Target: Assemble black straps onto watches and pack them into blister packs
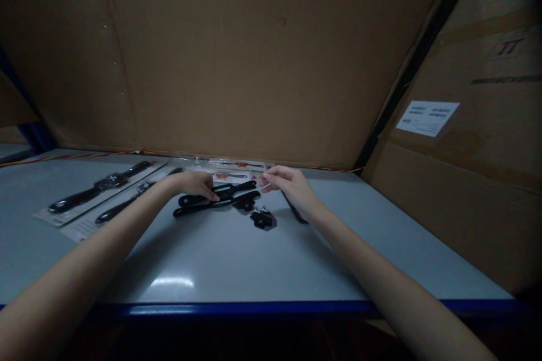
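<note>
My left hand (197, 185) is closed on a black spokeshave body (231, 190), a long bar with a hole at each handle end. A second black spokeshave body (199, 208) lies just in front of it, partly touching. Held raised past their right ends, my right hand (292, 186) has thumb and forefinger pinched together; whatever is between them is too small to tell. Below the hands rest a small black cap piece (261, 219) with a shiny screw and another dark cap piece (245, 204). A black handle (295, 210) shows beneath my right hand, partly hidden by it.
Two spokeshaves in clear packs, a left one (99, 187) and a nearer one (122, 206), lie at the left. Printed cards (231, 176) in plastic lie behind. Cardboard walls (254, 67) stand at the back and right. The table has a blue front edge (254, 309).
</note>
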